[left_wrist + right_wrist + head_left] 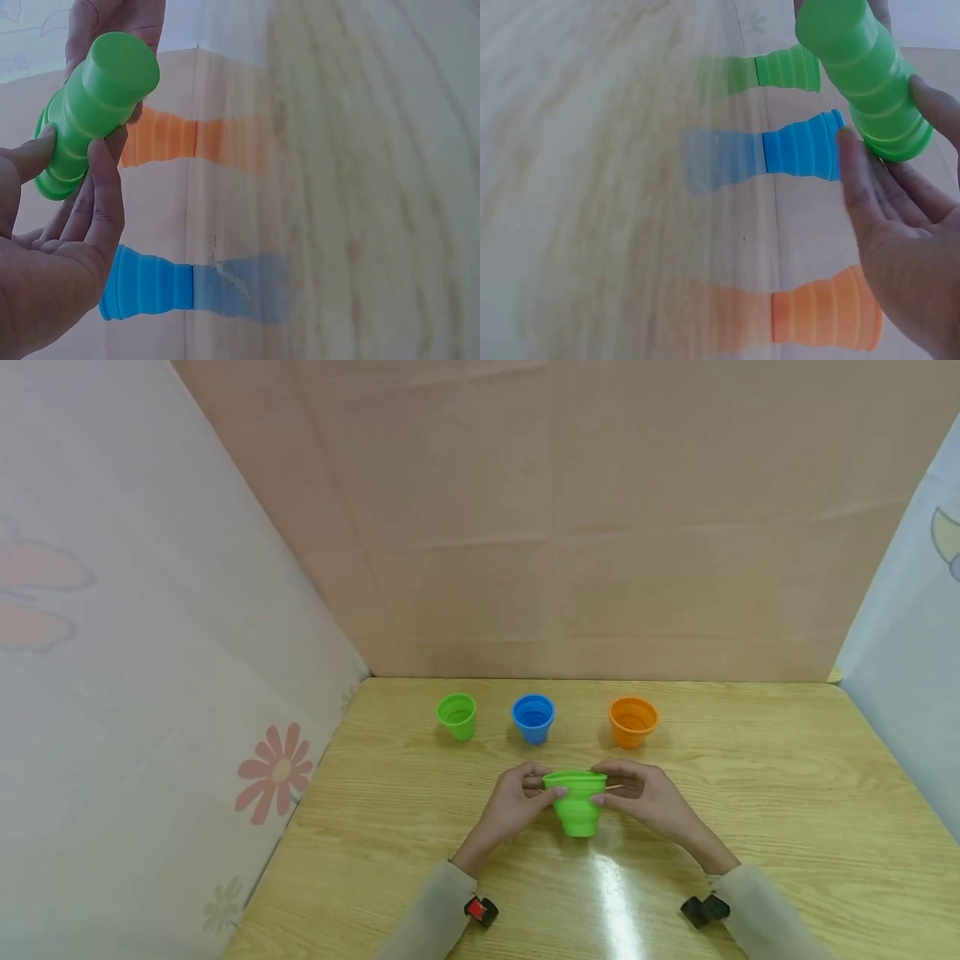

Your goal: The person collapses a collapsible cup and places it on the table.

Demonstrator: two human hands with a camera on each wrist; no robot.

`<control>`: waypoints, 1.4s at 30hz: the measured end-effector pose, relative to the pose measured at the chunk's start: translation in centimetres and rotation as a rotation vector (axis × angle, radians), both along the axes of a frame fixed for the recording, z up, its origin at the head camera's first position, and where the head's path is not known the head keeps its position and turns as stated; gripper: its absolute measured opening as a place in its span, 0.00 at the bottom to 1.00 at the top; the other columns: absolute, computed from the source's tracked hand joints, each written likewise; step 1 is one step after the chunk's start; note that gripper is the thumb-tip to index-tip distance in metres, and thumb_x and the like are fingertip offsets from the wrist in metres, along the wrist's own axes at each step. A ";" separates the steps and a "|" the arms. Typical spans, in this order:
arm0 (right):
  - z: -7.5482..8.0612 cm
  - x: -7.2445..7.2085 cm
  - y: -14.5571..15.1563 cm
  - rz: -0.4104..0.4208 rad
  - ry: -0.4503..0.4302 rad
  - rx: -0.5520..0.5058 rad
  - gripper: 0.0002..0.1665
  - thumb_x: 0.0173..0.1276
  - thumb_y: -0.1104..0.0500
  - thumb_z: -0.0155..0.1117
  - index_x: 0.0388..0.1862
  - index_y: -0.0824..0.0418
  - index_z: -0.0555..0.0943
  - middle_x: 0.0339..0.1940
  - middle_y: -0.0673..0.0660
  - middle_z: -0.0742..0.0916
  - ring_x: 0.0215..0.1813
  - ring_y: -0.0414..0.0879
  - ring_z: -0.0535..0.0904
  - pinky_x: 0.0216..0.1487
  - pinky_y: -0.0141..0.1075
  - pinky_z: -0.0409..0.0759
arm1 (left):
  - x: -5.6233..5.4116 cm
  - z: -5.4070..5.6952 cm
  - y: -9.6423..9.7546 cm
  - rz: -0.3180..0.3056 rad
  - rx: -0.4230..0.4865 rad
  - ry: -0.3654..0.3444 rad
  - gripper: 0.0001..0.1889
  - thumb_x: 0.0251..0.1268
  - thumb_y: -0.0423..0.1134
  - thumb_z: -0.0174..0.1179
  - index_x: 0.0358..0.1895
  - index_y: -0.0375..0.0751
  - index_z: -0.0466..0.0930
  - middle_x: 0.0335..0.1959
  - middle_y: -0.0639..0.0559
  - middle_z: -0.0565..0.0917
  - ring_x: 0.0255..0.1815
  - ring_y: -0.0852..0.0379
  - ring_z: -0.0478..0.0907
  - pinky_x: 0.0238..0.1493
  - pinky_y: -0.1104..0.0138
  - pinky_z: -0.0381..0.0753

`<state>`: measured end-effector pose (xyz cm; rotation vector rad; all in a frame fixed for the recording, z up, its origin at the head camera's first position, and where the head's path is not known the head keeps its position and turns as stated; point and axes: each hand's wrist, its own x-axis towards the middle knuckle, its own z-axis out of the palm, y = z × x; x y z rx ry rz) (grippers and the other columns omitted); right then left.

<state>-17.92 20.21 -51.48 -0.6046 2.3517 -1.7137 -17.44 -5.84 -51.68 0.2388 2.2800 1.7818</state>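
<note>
With left hand (pixel 513 807) and right hand (pixel 654 802) both partly closed, grips a near green cup (pixel 577 810) from its two sides, with thumbs in front and fingers behind. Holds it off the table (pixel 375 827), tilted, with base toward the person; cannot see into it. Beyond, upright on the table in a row: a far green cup (pixel 457 718) to the left, a blue cup (pixel 533 718) in the middle, an orange cup (pixel 633 722) to the right, with mouths upward, showing bare inner walls.
</note>
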 end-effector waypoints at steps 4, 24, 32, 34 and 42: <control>0.0 0.2 0.0 -0.019 -0.016 -0.001 0.27 0.72 0.58 0.73 0.66 0.66 0.81 0.61 0.68 0.87 0.52 0.38 0.88 0.53 0.27 0.88 | 0.0 0.1 0.1 0.003 0.008 0.004 0.21 0.68 0.48 0.72 0.58 0.40 0.84 0.49 0.46 0.92 0.48 0.58 0.90 0.45 0.67 0.92; -0.8 0.7 -0.2 -0.085 -0.144 -0.047 0.30 0.75 0.58 0.69 0.68 0.75 0.77 0.60 0.74 0.86 0.50 0.30 0.87 0.52 0.26 0.87 | 0.1 -0.6 -1.6 -0.007 -0.061 0.106 0.22 0.73 0.53 0.67 0.63 0.47 0.85 0.54 0.50 0.90 0.53 0.56 0.87 0.53 0.67 0.88; -0.8 1.1 -0.1 -0.133 -0.292 -0.018 0.35 0.77 0.50 0.67 0.71 0.74 0.75 0.63 0.69 0.87 0.52 0.33 0.87 0.56 0.27 0.85 | 0.0 -0.4 -1.8 -0.059 -0.009 0.097 0.22 0.73 0.51 0.67 0.66 0.50 0.83 0.61 0.51 0.88 0.60 0.55 0.86 0.61 0.68 0.86; -0.9 1.2 -0.1 -0.130 -0.326 -0.041 0.35 0.78 0.50 0.66 0.71 0.74 0.74 0.63 0.69 0.87 0.52 0.35 0.87 0.57 0.29 0.86 | 0.1 -0.4 -1.7 -0.076 0.006 0.099 0.21 0.74 0.50 0.67 0.65 0.50 0.84 0.62 0.51 0.88 0.61 0.55 0.86 0.62 0.68 0.86; -0.5 1.5 0.1 -0.036 -0.357 -0.121 0.36 0.81 0.50 0.61 0.72 0.79 0.71 0.64 0.70 0.85 0.54 0.39 0.89 0.60 0.35 0.88 | 0.2 -0.4 -1.0 -0.086 0.080 0.083 0.16 0.73 0.44 0.68 0.60 0.46 0.86 0.58 0.46 0.90 0.58 0.53 0.89 0.58 0.69 0.89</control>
